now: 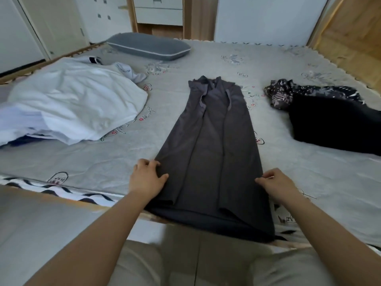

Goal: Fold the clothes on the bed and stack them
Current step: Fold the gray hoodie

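My legs in beige trousers (185,263) fill the bottom of the frame, and my two bare forearms reach up from there to the bed. My left hand (146,178) sits at lower centre on the left edge of the dark grey garment (214,141), fingers curled over the fabric and thumb lying on top, so it grips that edge. My right hand (277,185) is on the opposite edge, fingers bent and pinching the cloth (how much fabric sits between them I cannot tell). The garment lies lengthwise up the middle of the frame, its sides folded inward into a long narrow panel, its near end hanging just over the bed's edge and its collar end pointing away from me.

It rests on the grey printed bedsheet (288,166). At left centre lies a rumpled heap of white clothes (76,102). At right centre are a black garment (334,124) and, touching its far side, a dark patterned garment (288,93). A grey pillow (148,46) lies in the upper middle.
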